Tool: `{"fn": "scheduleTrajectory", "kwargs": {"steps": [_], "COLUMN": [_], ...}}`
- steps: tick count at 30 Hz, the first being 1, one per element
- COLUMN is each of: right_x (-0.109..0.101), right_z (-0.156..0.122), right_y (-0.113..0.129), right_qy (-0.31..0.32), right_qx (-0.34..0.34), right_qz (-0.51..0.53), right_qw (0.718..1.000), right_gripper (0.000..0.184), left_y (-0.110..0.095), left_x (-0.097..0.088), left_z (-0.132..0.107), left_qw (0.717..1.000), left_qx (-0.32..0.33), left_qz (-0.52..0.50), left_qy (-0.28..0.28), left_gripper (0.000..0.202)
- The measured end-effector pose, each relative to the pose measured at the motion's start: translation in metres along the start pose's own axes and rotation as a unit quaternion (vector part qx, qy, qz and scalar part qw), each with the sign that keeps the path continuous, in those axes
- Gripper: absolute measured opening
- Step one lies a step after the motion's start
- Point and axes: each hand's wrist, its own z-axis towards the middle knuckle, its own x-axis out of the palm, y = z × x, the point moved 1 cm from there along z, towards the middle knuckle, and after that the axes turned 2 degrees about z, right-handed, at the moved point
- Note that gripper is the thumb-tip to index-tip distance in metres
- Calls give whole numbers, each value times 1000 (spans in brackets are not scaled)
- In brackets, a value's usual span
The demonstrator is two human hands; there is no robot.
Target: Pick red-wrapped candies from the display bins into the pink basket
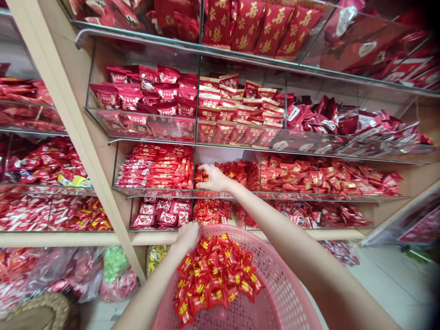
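A pink plastic basket (292, 275) with a perforated wall stands in front of me. Inside it lies a heap of red-wrapped candies (216, 272) with yellow characters on the wrappers. At the basket's far left rim, my left hand (188, 237) is closed around the edge, its fingertips partly hidden. My right hand (213, 178) reaches over the front of a shelf compartment, above small red packets (237, 172). Its thumb and fingers are apart and curved, and nothing shows between them. Stacked red stick packets (165, 165) fill the compartment just left of that hand.
Clear shelf fronts (240, 144) and dividers separate the compartments. Cream-topped red packets (223, 110) fill a shelf above my right hand. A wooden post (65, 119) rises at left. Plastic bags (118, 275) and a woven basket (37, 311) sit on the floor at lower left.
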Motion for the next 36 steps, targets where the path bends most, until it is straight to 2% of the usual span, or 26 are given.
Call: {"fn": "scheduleTrajectory", "kwargs": {"steps": [4,6,9,11,14,21,24,28,30,36], "right_x": [17,22,24,21,13,-2,0,5,6,-1], "right_z": [18,23,27,26,19,3,6,13,15,8], "right_y": [10,14,18,21,23,22,26,34,36,22], "right_qy": [75,90,81,86,112,135,133,132,135,139], "right_qx": [122,164,181,188,184,112,129,187,195,107], "right_qz": [-28,-44,-51,-58,-75,-63,-68,-89,-102,-110], "right_qw": [989,981,979,977,974,982,980,969,966,978], "right_gripper": [66,71,80,78,72,53,51,63,66,45], "left_y": [0,-1,-1,-1,0,2,1,1,1,3], "left_x": [0,-1,-2,-1,0,1,2,1,1,5], "left_z": [1,0,0,-1,-1,1,0,-1,-1,1], "left_qw": [1000,1000,1000,1000,1000,1000,1000,1000,1000,1000], "left_qx": [-3,-7,-16,-16,-11,3,0,-9,-10,-4], "left_qz": [8,10,11,11,10,7,8,10,7,6], "left_qy": [2,5,9,9,4,-7,-7,-4,-5,-8], "left_gripper": [30,29,28,28,28,28,27,26,27,28]}}
